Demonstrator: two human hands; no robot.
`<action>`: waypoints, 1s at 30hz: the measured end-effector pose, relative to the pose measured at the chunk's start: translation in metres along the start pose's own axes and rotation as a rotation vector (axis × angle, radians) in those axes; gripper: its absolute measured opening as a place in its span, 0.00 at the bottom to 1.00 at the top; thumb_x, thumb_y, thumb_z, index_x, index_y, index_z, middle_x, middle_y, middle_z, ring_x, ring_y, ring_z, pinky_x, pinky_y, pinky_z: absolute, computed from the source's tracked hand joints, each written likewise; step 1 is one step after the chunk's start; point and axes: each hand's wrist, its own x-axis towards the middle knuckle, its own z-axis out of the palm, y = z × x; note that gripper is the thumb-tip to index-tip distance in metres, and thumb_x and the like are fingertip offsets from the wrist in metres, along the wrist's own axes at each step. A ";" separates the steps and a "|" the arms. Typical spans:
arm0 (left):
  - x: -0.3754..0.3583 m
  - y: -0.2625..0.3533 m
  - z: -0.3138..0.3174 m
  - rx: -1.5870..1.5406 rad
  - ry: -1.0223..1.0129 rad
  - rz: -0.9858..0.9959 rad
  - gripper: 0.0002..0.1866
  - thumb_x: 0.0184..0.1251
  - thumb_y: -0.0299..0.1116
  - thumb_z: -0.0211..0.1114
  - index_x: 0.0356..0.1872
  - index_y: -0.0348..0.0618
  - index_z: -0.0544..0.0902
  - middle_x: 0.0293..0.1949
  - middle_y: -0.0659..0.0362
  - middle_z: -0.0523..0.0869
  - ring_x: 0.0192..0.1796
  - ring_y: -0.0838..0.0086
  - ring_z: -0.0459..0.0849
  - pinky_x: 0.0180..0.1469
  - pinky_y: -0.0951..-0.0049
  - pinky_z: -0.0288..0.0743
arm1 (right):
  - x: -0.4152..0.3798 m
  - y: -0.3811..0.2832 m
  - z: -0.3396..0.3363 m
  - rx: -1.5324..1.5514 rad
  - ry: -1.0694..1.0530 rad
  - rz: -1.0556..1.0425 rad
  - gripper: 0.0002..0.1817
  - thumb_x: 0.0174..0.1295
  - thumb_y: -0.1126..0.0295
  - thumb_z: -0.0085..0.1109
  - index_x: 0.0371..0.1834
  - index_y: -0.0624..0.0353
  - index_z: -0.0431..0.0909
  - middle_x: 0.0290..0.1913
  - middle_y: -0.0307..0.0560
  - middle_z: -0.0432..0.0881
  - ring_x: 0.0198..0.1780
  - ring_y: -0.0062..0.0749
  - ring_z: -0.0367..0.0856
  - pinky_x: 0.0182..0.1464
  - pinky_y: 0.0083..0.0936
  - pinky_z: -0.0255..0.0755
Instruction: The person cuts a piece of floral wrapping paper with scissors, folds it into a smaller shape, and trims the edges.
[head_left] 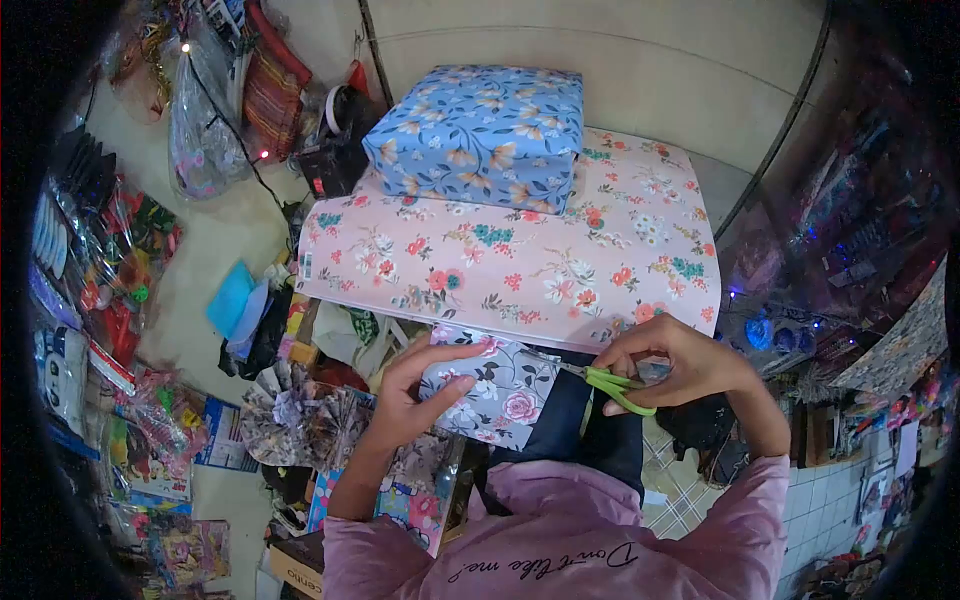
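Item: small grey floral-print wrapping paper sheet [490, 388], near the bench [700, 180] edge. Left hand [415, 395] is clamping it flat and steadying it; right hand [668, 362] is gripping green-handled scissors [612, 384], blades meeting its right edge. Beyond: 2 wrapped boxes, pink [520, 262] and blue [480, 132], stacked.

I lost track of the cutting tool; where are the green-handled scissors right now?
In the head view, right of centre: the scissors are in the right hand, blades toward the grey floral paper, just below the pink box.

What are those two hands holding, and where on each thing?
Left hand holds the grey floral paper by its left edge; right hand holds green scissors by the handles.
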 end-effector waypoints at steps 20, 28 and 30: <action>-0.025 -0.014 -0.003 0.051 -0.107 -0.005 0.17 0.58 0.22 0.64 0.50 0.38 0.81 0.45 0.53 0.83 0.47 0.73 0.79 0.51 0.73 0.70 | -0.006 0.029 0.038 0.146 -0.030 0.129 0.14 0.55 0.68 0.68 0.43 0.61 0.82 0.24 0.35 0.78 0.27 0.14 0.72 0.32 0.18 0.67; -0.043 -0.026 -0.020 0.078 -0.090 -0.062 0.16 0.59 0.23 0.63 0.50 0.38 0.81 0.47 0.54 0.83 0.50 0.70 0.78 0.56 0.71 0.67 | 0.021 0.046 0.063 0.176 -0.090 0.104 0.17 0.56 0.66 0.68 0.45 0.63 0.81 0.24 0.34 0.77 0.28 0.13 0.70 0.32 0.17 0.66; -0.046 -0.027 -0.023 0.069 -0.081 -0.087 0.17 0.59 0.23 0.63 0.51 0.38 0.81 0.48 0.54 0.83 0.51 0.70 0.78 0.57 0.71 0.67 | 0.025 0.045 0.067 0.196 -0.076 0.107 0.16 0.56 0.66 0.68 0.45 0.63 0.81 0.24 0.34 0.77 0.28 0.13 0.70 0.32 0.17 0.66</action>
